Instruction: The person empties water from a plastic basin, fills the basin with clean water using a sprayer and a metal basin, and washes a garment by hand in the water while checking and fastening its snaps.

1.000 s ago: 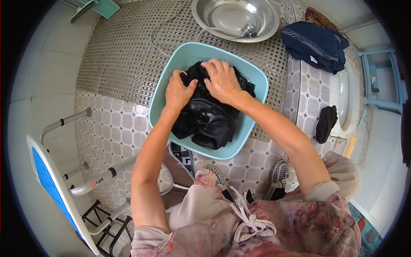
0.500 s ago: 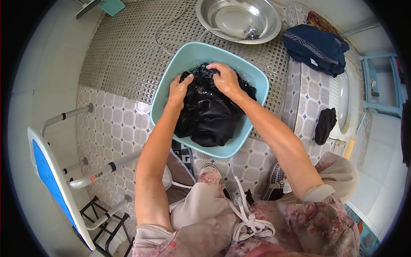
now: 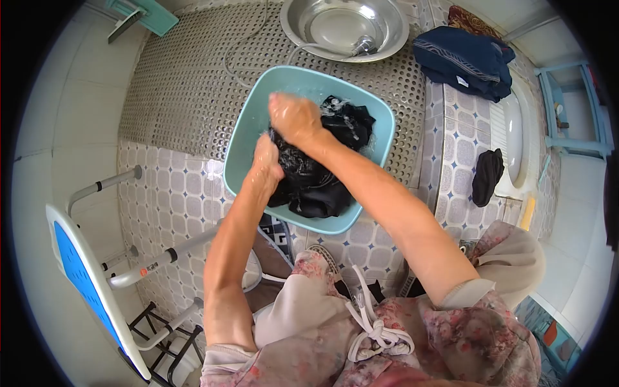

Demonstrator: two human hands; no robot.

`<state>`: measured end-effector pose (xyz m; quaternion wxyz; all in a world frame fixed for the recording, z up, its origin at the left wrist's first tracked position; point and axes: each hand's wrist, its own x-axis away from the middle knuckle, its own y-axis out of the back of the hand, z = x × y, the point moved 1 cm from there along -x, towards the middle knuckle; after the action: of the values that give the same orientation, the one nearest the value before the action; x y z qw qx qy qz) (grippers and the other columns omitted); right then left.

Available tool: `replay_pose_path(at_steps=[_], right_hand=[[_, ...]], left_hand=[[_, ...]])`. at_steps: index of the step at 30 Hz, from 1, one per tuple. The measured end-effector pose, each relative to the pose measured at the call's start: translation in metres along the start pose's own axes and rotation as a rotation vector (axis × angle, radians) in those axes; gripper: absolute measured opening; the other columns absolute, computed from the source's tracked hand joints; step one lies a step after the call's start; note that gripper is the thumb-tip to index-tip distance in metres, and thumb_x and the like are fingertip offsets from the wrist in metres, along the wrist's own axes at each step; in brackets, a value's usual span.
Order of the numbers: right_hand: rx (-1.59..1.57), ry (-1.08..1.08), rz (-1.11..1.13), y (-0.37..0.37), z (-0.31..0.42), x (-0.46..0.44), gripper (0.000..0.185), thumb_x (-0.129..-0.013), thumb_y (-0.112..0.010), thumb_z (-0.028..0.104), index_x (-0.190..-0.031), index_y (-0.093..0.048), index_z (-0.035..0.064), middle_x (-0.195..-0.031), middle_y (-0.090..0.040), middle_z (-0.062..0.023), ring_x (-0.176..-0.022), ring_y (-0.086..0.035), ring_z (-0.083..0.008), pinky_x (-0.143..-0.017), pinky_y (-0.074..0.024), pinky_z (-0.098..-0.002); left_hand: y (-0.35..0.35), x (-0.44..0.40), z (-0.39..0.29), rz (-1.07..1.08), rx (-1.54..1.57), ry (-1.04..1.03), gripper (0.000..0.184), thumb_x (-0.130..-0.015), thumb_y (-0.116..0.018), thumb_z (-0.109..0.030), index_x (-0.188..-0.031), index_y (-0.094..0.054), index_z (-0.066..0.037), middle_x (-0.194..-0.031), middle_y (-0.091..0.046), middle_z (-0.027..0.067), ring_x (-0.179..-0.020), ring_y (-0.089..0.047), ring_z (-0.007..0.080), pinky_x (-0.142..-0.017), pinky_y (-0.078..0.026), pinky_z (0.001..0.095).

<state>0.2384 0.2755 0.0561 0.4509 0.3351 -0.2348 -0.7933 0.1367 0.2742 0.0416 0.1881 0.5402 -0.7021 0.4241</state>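
A light-blue plastic basin [image 3: 382,169] holds water and a wet, crumpled black garment [image 3: 319,193], whose kind I cannot make out. Over the basin's left part, my right hand [image 3: 296,119] is closed in a fist at the garment's upper left, slightly blurred. Just below it, my left hand [image 3: 265,161] grips the garment's left edge, with its fingers largely hidden. A short stretch of black cloth shows between the two hands. Wet folds with suds lie to the right of my right hand.
A metal bowl [image 3: 320,53] with a shower head [image 3: 364,45] stands behind the basin on a perforated mat [image 3: 187,84]. Dark blue clothing [image 3: 464,61] and a black cloth [image 3: 488,177] lie to the right. A blue-and-white shower seat [image 3: 84,277] stands at left.
My right hand has moved left across the basin and closed beside my left hand. My left hand has come down slightly. The black garment is bunched toward the left, and the view has shifted a little.
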Motion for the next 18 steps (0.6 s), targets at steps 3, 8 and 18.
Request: replay_pose_path(at_steps=[3,8,18], right_hand=[[-0.059,-0.134,0.011,-0.003,-0.012,0.000,0.042,-0.100,-0.047,0.030,-0.071,-0.062,0.0032,-0.072,-0.065,-0.0234,-0.069,-0.065,-0.0437,-0.064,-0.0528,-0.0521],[-0.144,0.088,0.067,0.020,0.037,0.049,0.034,-0.097,-0.051,0.029,-0.077,-0.063,0.0037,-0.077,-0.067,-0.0226,-0.073,-0.068,-0.0405,-0.068,-0.0552,-0.0510],[-0.083,-0.307,0.355,0.034,-0.041,0.023,0.043,-0.095,-0.054,0.039,-0.097,-0.060,-0.0040,-0.087,-0.069,-0.0265,-0.086,-0.068,-0.0440,-0.079,-0.0516,-0.0534]], left_hand=[[0.001,0.003,0.005,-0.001,-0.038,0.037,0.031,-0.098,-0.051,-0.026,-0.114,-0.063,-0.002,-0.103,-0.069,0.0155,-0.088,-0.070,0.0285,-0.080,-0.059,0.0430],[0.046,0.005,0.025,0.162,0.197,-0.118,0.050,-0.101,-0.049,-0.048,-0.119,-0.063,-0.004,-0.111,-0.068,0.0128,-0.101,-0.067,0.0257,-0.087,-0.056,0.0398],[0.036,0.045,-0.020,0.080,-0.824,-0.229,0.042,-0.091,-0.063,-0.025,-0.119,-0.063,0.007,-0.113,-0.067,0.0176,-0.107,-0.064,0.0249,-0.092,-0.050,0.0344]])
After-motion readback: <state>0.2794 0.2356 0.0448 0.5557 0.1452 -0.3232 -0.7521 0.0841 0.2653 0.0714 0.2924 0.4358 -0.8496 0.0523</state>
